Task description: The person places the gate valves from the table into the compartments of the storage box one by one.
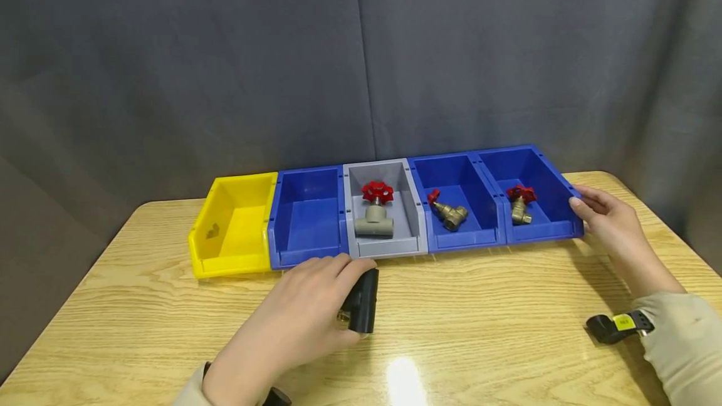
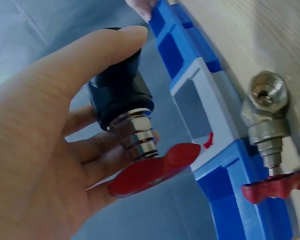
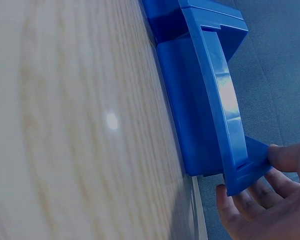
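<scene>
One black valve (image 1: pixel 363 302): gripped in my left hand (image 1: pixel 307 306); its long axis I couldn't fairly judge. One gray bin (image 1: pixel 392 246): stood just beyond that nearer hand, rightward. One blue end bin (image 1: pixel 544 230): pinched by my right hand (image 1: pixel 612 224).

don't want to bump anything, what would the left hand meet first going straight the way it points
The left hand, carrying a black valve, would probably meet the front of the grey bin first. Height is unclear, so it might pass over.
</scene>
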Available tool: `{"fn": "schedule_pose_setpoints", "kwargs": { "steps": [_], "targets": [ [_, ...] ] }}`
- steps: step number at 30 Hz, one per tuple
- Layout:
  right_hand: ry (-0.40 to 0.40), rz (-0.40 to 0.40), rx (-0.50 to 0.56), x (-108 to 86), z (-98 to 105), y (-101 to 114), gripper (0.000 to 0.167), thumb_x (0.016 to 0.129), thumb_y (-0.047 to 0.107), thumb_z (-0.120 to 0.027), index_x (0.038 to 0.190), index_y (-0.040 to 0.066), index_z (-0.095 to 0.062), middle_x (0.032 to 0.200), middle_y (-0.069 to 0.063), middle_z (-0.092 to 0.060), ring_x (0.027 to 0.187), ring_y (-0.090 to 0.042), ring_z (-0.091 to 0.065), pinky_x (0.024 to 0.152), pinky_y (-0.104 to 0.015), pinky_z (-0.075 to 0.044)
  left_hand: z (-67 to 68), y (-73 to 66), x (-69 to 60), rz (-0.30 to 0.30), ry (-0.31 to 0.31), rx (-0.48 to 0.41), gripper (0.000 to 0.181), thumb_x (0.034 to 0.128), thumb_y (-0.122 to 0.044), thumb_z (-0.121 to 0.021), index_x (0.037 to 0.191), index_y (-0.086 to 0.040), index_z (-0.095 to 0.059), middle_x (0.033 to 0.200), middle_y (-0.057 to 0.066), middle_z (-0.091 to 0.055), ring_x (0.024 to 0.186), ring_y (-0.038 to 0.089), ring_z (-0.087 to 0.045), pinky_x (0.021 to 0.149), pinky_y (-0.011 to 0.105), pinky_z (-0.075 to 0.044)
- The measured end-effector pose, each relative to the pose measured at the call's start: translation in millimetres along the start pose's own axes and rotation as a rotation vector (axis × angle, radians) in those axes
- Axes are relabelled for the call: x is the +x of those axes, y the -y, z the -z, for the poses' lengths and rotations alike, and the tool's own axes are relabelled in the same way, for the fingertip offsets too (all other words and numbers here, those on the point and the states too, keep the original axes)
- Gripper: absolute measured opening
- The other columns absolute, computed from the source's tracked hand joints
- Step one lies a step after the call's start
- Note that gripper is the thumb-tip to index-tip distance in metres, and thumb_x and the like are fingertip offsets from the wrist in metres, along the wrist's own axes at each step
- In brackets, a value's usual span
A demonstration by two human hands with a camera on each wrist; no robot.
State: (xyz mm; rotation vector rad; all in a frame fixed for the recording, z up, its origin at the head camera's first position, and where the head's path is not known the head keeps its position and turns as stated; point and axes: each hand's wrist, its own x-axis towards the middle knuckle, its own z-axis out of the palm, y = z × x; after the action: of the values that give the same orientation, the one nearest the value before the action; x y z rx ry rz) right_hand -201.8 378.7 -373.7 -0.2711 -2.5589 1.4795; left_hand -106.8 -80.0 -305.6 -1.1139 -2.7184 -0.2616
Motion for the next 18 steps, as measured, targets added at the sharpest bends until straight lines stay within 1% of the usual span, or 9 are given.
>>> {"fn": "schedule_pose_setpoints", "kwargs": {
  "steps": [3,6,9,13,18],
  "targets": [
    [0.000,0.003,0.007,0.8,0.1,-1.0,0.065,0.104,0.035,-0.047,0.151,-0.006,-0.031,0.146,-0.034,-0.037,0.099,0.006,-0.050,0.071,-0.005,-0.046,-1.9,2.6,1.5,0.001,0.006,0.008,0.075,0.0705,-0.038,-0.089,0.132,-0.015,-0.053,0.106,-0.001,-0.061,0.089,0.017,-0.056,0.084,0.036,-0.053],
    [0.000,0.002,0.008,0.8,-0.8,-0.3,0.064,0.104,0.035,-0.046,0.151,-0.006,-0.030,0.146,-0.035,-0.037,0.101,0.004,-0.050,0.071,-0.005,-0.046,-3.0,6.2,3.1,-0.009,-0.007,0.021,0.077,0.0697,-0.039,-0.089,0.133,-0.014,-0.053,0.107,-0.001,-0.061,0.092,0.018,-0.058,0.088,0.036,-0.052],
    [0.000,-0.002,0.002,0.4,-1.4,0.8,0.064,0.105,0.035,-0.045,0.152,-0.005,-0.030,0.146,-0.034,-0.037,0.102,0.002,-0.050,0.071,-0.005,-0.046,-3.6,10.0,5.1,-0.032,-0.035,0.045,0.078,0.0686,-0.040,-0.090,0.132,-0.013,-0.054,0.105,0.000,-0.061,0.089,0.018,-0.058,0.086,0.037,-0.053],
    [0.002,-0.008,-0.007,0.2,-1.3,1.1,0.065,0.105,0.037,-0.044,0.152,-0.005,-0.029,0.146,-0.034,-0.038,0.104,0.000,-0.050,0.070,-0.005,-0.046,-3.7,15.0,6.8,-0.045,-0.038,0.075,0.078,0.0697,-0.040,-0.088,0.133,-0.012,-0.053,0.105,0.001,-0.061,0.087,0.018,-0.057,0.084,0.037,-0.052],
    [-0.001,-0.010,-0.026,0.4,-0.6,0.0,0.065,0.105,0.037,-0.044,0.152,-0.005,-0.030,0.146,-0.034,-0.039,0.105,-0.002,-0.050,0.069,-0.005,-0.045,-3.5,22.8,9.1,-0.053,-0.042,0.102,0.079,0.0697,-0.042,-0.089,0.134,-0.013,-0.053,0.110,0.003,-0.063,0.093,0.020,-0.058,0.088,0.037,-0.052]
  ]
}}
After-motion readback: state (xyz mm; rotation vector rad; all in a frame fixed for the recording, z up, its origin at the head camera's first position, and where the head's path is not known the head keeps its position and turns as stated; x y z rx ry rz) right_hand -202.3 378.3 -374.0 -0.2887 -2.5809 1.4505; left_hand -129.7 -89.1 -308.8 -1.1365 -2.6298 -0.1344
